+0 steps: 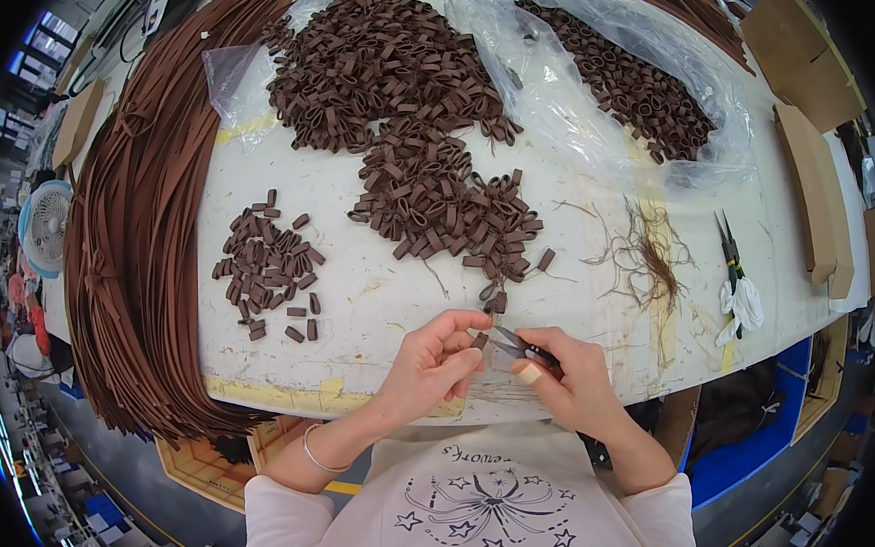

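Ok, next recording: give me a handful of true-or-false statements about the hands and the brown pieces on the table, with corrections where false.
1. The left hand pinches a small brown loop at its fingertips. True.
2. The right hand holds a small metal tool against that loop. True.
3. The green-handled pliers are in the right hand. False: they lie on the table at the right, apart from both hands.
4. The clear plastic bag is empty. False: it holds brown loops.
5. Long brown strips hang over the table's left edge. True.

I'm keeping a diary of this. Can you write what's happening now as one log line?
left hand: pinching brown loop | right hand: holding snips at loop | loop pile ahead | table
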A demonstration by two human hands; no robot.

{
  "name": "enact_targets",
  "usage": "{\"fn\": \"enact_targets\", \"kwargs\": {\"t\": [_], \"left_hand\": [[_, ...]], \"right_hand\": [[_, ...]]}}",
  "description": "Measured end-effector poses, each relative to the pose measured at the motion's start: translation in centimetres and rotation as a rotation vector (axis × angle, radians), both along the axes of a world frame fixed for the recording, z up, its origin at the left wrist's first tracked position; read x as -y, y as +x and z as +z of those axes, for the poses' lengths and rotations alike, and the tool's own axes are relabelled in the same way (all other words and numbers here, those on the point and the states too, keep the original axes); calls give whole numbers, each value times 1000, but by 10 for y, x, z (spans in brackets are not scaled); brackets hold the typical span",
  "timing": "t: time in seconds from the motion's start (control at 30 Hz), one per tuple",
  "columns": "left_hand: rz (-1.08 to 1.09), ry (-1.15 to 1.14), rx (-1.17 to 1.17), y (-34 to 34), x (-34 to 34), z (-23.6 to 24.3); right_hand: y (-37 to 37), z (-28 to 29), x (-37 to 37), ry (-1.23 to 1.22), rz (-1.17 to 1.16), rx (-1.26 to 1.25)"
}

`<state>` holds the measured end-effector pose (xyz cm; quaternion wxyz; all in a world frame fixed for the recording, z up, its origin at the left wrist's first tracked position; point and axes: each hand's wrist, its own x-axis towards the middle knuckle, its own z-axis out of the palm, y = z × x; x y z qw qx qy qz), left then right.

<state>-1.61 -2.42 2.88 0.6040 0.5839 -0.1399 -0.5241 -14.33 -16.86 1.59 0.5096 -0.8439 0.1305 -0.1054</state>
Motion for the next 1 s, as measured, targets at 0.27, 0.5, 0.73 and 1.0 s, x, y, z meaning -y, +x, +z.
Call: {"fn": "enact_targets", "kwargs": {"t": [0.27,0.5,0.73,1.0], "left_hand": [[-257,-100,508,11,-5,-11],[-252,-224,852,11,-3,-17],[-221,-238,940,11,-3,-18],[-139,-162,1121,20,-15,-11]], "right_hand": [[5,12,16,937,86,-390],[8,12,20,1037,137,-406],[6,10,15,833,136,-321],[4,15,17,755,59,-275]]}}
